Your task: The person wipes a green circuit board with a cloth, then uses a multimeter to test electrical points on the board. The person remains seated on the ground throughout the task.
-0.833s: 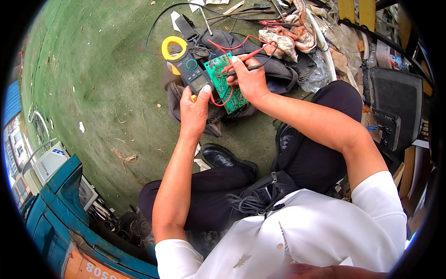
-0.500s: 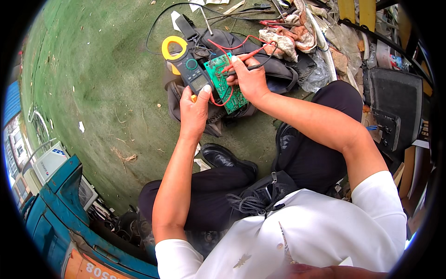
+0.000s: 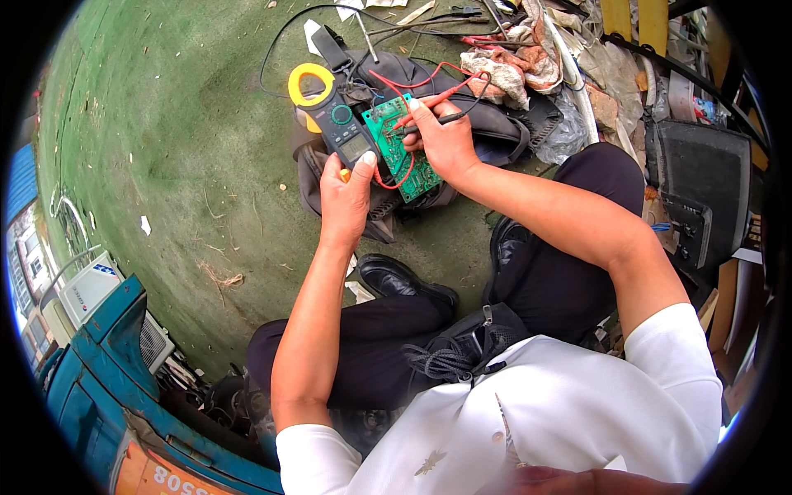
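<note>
My left hand [image 3: 346, 198] grips the lower end of a clamp meter [image 3: 340, 124], dark grey with a yellow jaw, a round dial and a small screen. Beside it a green circuit board [image 3: 419, 181] lies tilted on a dark bag [image 3: 487, 136]. In my right hand [image 3: 443, 142] are two test probes, a red probe [image 3: 431, 102] and a black probe [image 3: 450, 119], held together between the fingers. Their tips point at the upper part of the board; whether they touch it I cannot tell. A red lead [image 3: 402, 181] loops across the board to the meter.
Crumpled dirty cloths [image 3: 528, 62] and a clear plastic bag [image 3: 565, 136] lie past the bag on the right. A black cable [image 3: 276, 51] curves over the green ground. At the lower left stands a teal metal machine [image 3: 107, 355]; a dark panel [image 3: 701, 165] leans at the right.
</note>
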Available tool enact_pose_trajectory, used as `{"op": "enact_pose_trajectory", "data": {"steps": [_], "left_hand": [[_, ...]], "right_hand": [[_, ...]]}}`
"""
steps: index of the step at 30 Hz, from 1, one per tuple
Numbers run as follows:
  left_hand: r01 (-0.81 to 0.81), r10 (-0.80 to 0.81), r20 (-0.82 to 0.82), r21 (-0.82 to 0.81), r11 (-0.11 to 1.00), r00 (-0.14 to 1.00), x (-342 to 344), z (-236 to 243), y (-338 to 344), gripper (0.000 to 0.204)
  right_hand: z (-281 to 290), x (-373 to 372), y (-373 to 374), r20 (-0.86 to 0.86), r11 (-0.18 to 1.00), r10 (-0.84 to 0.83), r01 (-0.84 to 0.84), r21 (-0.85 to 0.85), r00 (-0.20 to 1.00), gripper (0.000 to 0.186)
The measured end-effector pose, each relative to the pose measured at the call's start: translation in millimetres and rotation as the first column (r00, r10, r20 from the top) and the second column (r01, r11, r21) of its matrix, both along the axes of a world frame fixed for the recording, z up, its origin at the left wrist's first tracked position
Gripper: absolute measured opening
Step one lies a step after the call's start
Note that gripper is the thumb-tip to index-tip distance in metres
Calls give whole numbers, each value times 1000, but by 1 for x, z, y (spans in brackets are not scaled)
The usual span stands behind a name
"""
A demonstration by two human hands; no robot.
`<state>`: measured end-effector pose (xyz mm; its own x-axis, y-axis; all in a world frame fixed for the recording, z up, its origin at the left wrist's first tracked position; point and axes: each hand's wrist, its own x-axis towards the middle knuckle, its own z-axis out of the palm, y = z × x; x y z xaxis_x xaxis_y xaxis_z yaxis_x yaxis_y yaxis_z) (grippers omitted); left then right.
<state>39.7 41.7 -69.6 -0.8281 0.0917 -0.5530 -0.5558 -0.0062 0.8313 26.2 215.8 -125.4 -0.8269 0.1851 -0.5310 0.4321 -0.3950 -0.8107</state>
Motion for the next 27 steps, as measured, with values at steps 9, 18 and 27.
{"op": "enact_pose_trajectory", "data": {"steps": [9,18,27], "left_hand": [[4,-4,-5,-4,1000,1000,0,-2,0,34],[7,-7,39,-10,1000,999,-1,-3,-5,41],[4,-3,45,-34,999,999,-1,2,-2,41]], "right_hand": [[5,0,0,-34,996,44,-42,74,998,23],[18,-8,10,5,996,75,-76,57,997,25],[23,-29,49,162,989,20,-42,138,987,33]]}}
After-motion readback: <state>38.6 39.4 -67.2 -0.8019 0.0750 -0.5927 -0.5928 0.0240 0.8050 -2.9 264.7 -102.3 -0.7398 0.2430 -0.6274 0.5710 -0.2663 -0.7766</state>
